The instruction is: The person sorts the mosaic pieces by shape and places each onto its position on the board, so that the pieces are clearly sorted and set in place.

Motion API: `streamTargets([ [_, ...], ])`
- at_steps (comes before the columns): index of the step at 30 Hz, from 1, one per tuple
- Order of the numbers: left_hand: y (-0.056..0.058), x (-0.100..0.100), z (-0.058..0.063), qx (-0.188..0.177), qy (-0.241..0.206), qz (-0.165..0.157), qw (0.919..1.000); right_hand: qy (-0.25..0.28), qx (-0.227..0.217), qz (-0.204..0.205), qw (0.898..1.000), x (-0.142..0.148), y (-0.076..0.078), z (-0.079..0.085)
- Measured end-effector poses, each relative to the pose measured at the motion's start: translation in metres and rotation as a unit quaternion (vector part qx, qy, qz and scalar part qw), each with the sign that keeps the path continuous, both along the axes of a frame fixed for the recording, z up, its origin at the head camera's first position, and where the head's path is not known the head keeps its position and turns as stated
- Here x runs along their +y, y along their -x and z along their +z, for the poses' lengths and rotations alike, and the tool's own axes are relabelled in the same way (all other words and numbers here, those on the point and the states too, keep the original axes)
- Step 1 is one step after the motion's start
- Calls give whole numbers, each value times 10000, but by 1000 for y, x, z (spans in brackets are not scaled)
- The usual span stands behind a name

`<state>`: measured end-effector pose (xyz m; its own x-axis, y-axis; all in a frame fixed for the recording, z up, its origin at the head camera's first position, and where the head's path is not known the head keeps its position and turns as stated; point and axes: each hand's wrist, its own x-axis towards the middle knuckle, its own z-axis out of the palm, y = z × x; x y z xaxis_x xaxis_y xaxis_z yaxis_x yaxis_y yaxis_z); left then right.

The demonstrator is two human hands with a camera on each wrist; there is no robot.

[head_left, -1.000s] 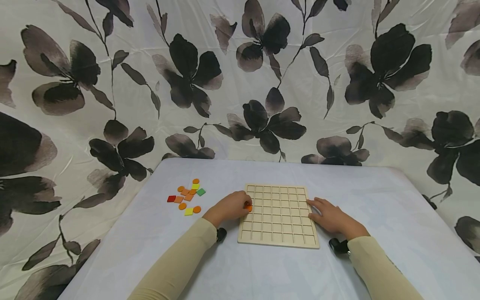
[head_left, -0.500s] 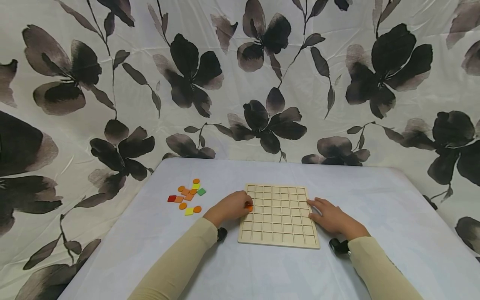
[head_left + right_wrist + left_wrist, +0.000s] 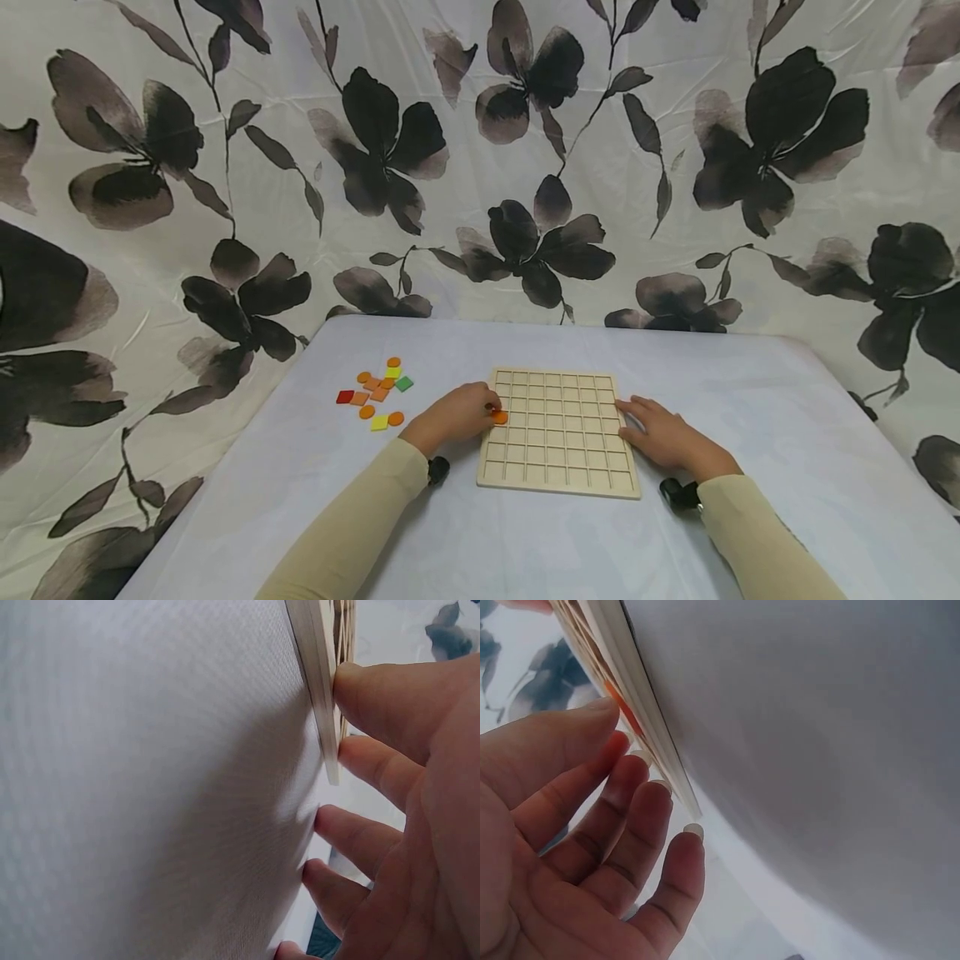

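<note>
A square wooden grid board [image 3: 558, 433] lies flat on the table. An orange disc [image 3: 499, 417] sits on its left edge column; in the left wrist view only a thin orange strip [image 3: 624, 706] of it shows. Beside that disc is my left hand [image 3: 459, 414], fingers loosely bent, with the thumb tip close to the disc and apart from the fingertips. My right hand [image 3: 667, 435] rests at the board's right edge. There its thumb [image 3: 382, 694] and index finger touch the board, while the other fingers spread toward the cloth.
Left of the board lie several loose pieces: orange discs [image 3: 396, 418], yellow squares [image 3: 380, 422], orange squares [image 3: 360, 399], a red square [image 3: 345, 397] and a green square [image 3: 404, 383]. A white cloth [image 3: 555, 550] covers the table, and a floral curtain [image 3: 465, 167] hangs behind.
My left hand has drawn back slightly to the left and let go of the orange disc, which now shows more on the board. The right hand stays put.
</note>
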<state>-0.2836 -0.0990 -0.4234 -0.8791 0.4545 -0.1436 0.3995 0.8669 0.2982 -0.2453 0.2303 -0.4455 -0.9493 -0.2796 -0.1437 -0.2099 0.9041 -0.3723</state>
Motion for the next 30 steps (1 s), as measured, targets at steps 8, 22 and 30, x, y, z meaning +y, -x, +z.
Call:
streamTargets([
  [8,-3,-17,4,-165,-44,399,9991,-25,41,27,10000,0,1,-2],
  [22,-3,-53,6,-183,55,747,9970,3,-203,76,9998,2,1,1],
  [30,0,-77,5,-165,94,867,9960,45,-268,79,9996,2,0,4],
])
